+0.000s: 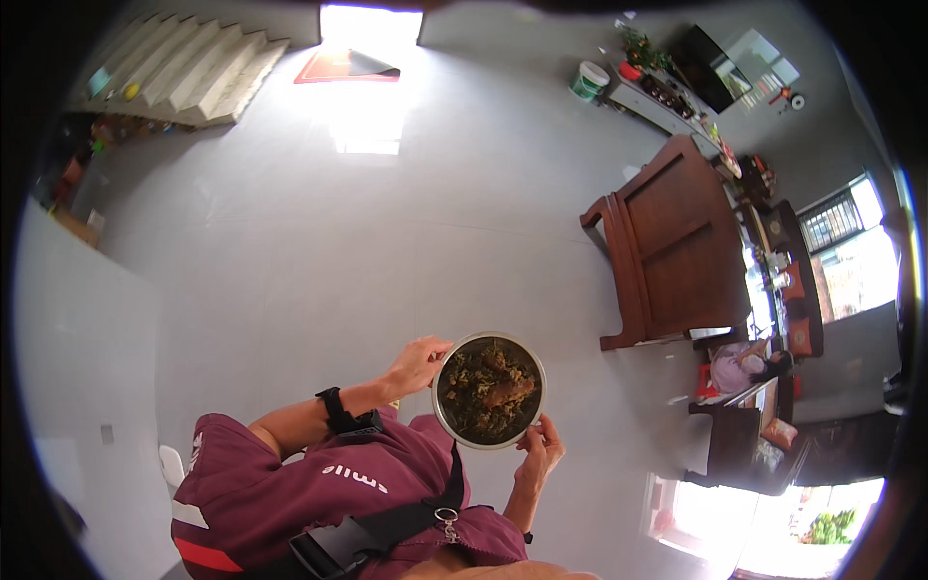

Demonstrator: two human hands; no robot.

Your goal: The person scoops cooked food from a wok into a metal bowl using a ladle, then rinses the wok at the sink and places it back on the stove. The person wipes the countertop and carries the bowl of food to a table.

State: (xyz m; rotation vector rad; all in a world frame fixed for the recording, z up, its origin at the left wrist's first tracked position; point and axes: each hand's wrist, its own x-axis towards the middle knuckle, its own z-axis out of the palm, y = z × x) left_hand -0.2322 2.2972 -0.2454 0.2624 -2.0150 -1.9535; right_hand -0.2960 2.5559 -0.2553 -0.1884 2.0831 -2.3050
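A round metal bowl point(437, 406) is held up in front of my body. Inside it lies dark food point(493, 391), with chopped leafy bits and larger brown chunks. My left hand point(416, 365) grips the bowl's upper left rim, thumb and fingers pinched on the edge. At the lower right, my right hand point(541, 451) holds the rim from the other side. A black wrist strap with a small device point(355, 420) is on my left forearm. Below the bowl, a black strap with a buckle point(337, 547) crosses my maroon shirt point(290, 493).
Grey floor point(348, 239) surrounds me. To the right stands a large wooden seat back point(681, 246), with a person point(743, 366) seated beyond it. Stairs point(196, 69) rise at the upper left; a red mat point(326, 67) lies by a bright doorway. A bucket point(589, 81) stands near a cabinet point(641, 105).
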